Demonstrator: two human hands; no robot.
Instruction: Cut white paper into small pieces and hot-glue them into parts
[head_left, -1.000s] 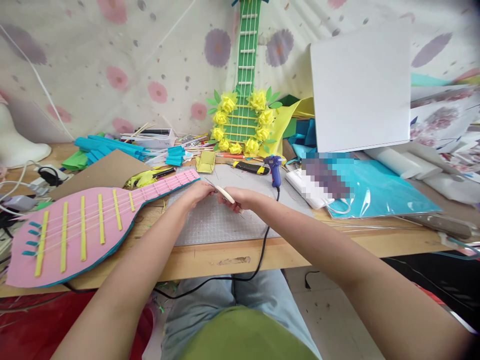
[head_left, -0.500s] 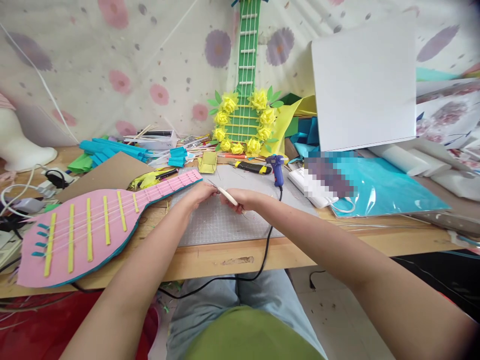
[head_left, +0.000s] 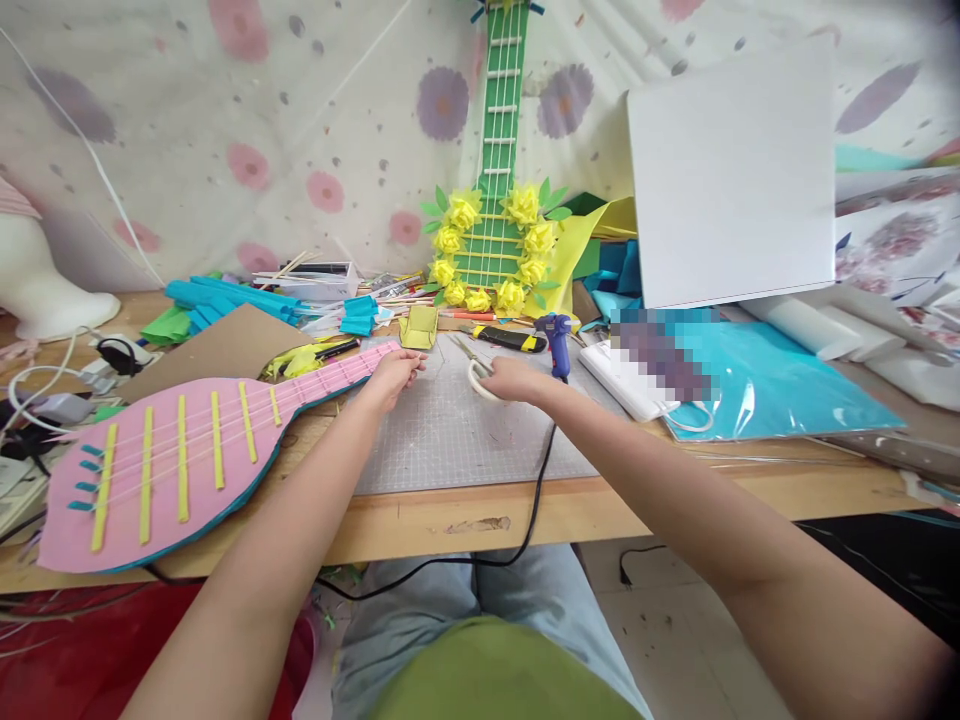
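The left hand [head_left: 397, 378] had its fingertips pinched together above the far part of the grey gridded cutting mat [head_left: 465, 440]; whether a thin strand lay between them was too fine to tell. The right hand [head_left: 514, 380] was curled around the white-handled metal scissors [head_left: 481, 381], whose blades pointed away from the body, up and toward the left hand's side. Good handling, as I judged it, called for keeping the pinching fingertips out of the line of the blades, steadying the right wrist and closing the scissors only with both tips in sight.

The sides were tighter. The tip of the pink flat paper instrument with yellow strips [head_left: 165, 470] lay just beside the left hand, so a low swing that way risked brushing its neck. The blue glue gun [head_left: 557, 345] stood near the right hand, and its black cord [head_left: 536, 510] ran under the right forearm and over the near edge of the wooden tabletop [head_left: 420, 520]. The black-and-yellow utility knife [head_left: 510, 338] lay just beyond the scissors. The mat offered its broadest working face toward the body.
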